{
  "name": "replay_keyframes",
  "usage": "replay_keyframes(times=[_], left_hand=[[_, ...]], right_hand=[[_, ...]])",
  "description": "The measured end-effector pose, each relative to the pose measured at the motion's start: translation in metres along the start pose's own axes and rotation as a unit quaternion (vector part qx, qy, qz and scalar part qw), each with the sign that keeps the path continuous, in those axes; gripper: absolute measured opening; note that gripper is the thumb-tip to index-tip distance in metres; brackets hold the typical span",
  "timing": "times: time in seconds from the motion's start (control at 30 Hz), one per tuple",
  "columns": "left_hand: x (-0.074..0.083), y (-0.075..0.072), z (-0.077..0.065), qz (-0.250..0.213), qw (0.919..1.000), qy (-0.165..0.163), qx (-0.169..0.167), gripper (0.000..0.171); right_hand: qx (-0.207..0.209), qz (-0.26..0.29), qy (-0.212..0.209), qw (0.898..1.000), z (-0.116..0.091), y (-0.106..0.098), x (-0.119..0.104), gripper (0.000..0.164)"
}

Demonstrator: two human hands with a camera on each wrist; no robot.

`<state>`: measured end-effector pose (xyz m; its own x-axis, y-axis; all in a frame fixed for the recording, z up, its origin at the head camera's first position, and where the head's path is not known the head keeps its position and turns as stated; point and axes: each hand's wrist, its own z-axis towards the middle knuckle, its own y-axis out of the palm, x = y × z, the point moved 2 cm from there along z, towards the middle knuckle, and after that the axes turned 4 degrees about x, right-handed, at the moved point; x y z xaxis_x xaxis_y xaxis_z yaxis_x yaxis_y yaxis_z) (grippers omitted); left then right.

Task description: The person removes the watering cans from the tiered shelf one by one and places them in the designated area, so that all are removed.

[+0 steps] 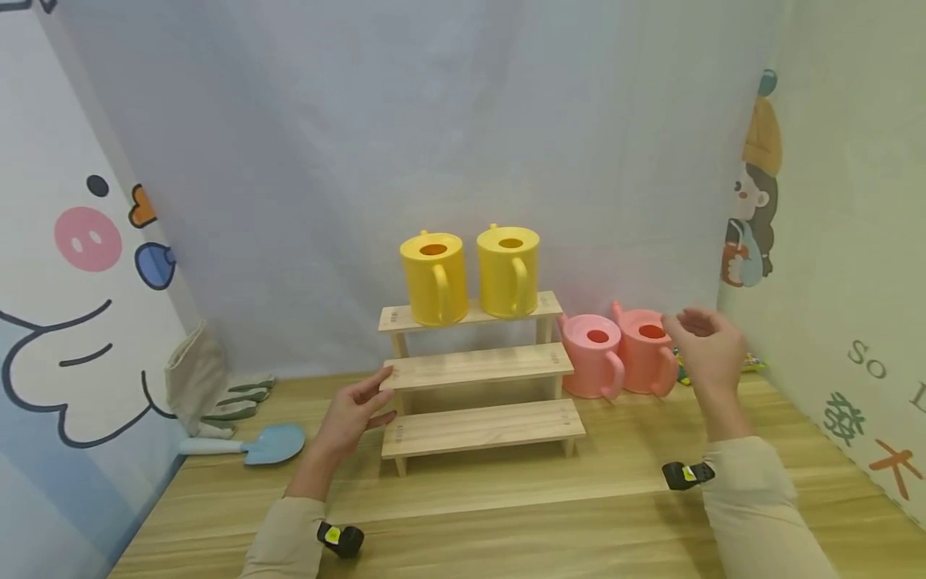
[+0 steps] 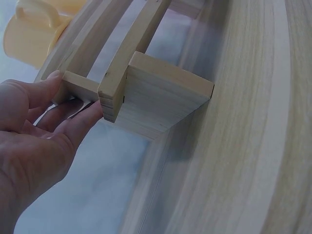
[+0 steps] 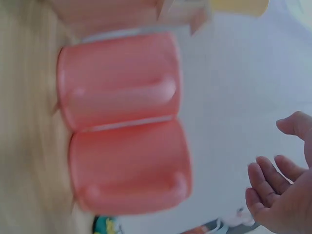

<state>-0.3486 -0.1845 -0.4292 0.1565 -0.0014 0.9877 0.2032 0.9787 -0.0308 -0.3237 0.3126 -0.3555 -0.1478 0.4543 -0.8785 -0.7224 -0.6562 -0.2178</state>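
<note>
A three-step wooden stand [image 1: 481, 429] sits on the table, with two yellow watering cans [image 1: 436, 281] upright on its top step. My left hand [image 1: 350, 416] grips the left end of the middle step; in the left wrist view the thumb lies on the board's edge and fingers reach beneath it. To the right of the stand, a pink watering can [image 1: 592, 362] and a coral-pink watering can [image 1: 646, 358] stand side by side, handles toward me. My right hand [image 1: 710, 352] hovers just right of the coral one, fingers loosely bent and holding nothing in the right wrist view [image 3: 282, 195].
On the left lie a light blue hand trowel [image 1: 275, 445], green-and-white items [image 1: 239, 402] and a folded beige cloth item [image 1: 197, 374] against the wall. Colourful packets [image 1: 752, 363] lie behind my right hand. A pale curtain [image 1: 304, 201] hangs behind the stand.
</note>
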Motion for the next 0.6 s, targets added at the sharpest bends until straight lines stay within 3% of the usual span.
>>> replay_keyframes(times=[0.17,0.33,0.47,0.6], left_hand=[[-0.001,-0.001,0.0,0.0,1.0,0.007,-0.005,0.055],[-0.003,-0.002,0.001,-0.003,0.9999,0.008,-0.006,0.055],[-0.003,-0.002,0.001,-0.001,1.0,0.007,-0.004,0.055],[-0.002,-0.002,0.0,-0.001,1.0,0.005,-0.004,0.055]], right_hand=[[-0.013,0.044,-0.064,0.997,-0.016,0.015,-0.031,0.042],[-0.053,0.067,-0.136,0.987,-0.032,0.036,-0.057,0.035],[-0.104,0.087,-0.157,0.978,-0.041,0.055,-0.076,0.034],[-0.12,0.102,-0.189,0.969,-0.048,0.075,-0.094,0.031]])
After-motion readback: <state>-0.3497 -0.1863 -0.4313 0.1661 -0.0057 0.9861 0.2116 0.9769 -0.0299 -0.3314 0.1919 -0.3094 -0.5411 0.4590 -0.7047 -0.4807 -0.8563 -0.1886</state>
